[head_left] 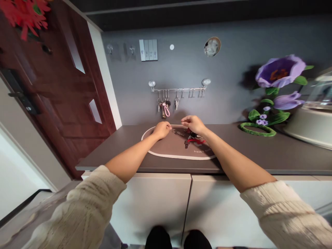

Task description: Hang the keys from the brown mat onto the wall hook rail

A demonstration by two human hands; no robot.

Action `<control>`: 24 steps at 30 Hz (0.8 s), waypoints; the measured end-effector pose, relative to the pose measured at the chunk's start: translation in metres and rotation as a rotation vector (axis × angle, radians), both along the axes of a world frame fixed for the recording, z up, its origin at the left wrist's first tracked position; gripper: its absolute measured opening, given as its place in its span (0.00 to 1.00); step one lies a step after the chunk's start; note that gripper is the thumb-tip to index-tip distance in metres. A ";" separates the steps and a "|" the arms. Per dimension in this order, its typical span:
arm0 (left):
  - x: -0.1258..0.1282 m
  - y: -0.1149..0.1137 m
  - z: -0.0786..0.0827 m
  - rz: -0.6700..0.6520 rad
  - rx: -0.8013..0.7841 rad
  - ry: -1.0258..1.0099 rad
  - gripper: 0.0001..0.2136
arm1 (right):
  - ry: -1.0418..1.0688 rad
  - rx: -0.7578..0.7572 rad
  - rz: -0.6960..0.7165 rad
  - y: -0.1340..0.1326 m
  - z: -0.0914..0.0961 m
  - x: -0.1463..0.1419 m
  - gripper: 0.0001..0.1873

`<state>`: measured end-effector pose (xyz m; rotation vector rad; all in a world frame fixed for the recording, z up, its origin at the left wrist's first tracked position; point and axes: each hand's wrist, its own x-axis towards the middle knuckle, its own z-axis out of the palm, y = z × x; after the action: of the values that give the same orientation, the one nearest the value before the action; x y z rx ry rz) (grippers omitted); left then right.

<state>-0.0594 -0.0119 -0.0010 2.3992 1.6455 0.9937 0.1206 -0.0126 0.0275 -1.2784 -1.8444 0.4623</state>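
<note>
Above the left part of a brown oval mat [168,147] is my left hand [163,130], its fingers curled and pressed together. My right hand [193,123] hovers over the keys, thumb and fingers drawn into a pinch pointing left. Whatever either hand holds, if anything, is too small or hidden to make out. Between and below the hands lie loose keys on a ring [178,132] and a bunch of keys with a red strap [195,141]. On the wall behind, a metal hook rail [178,90] carries key bunches, one with a pink loop [166,110].
The mat lies on a dark grey counter [109,148] over white cabinet doors [155,197]. To the right stand purple fabric flowers [281,74] beside a large cream-coloured object [308,121]. A dark red door [59,90] is at the left. Wall hooks [132,50] are above.
</note>
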 end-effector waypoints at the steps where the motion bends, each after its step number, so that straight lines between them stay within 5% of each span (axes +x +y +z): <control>1: 0.000 0.001 -0.001 -0.003 -0.004 0.011 0.08 | -0.072 0.005 -0.001 -0.001 -0.002 0.002 0.08; 8: 0.007 0.003 -0.006 0.015 -0.063 0.032 0.10 | -0.352 0.025 -0.007 0.003 -0.005 0.006 0.07; 24: 0.015 0.008 -0.013 0.067 -0.165 -0.110 0.07 | -0.488 0.065 -0.004 0.013 -0.011 0.002 0.06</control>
<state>-0.0442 -0.0043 -0.0140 2.1586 1.7074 0.9410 0.1229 0.0003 0.0163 -1.4381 -2.2330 0.0856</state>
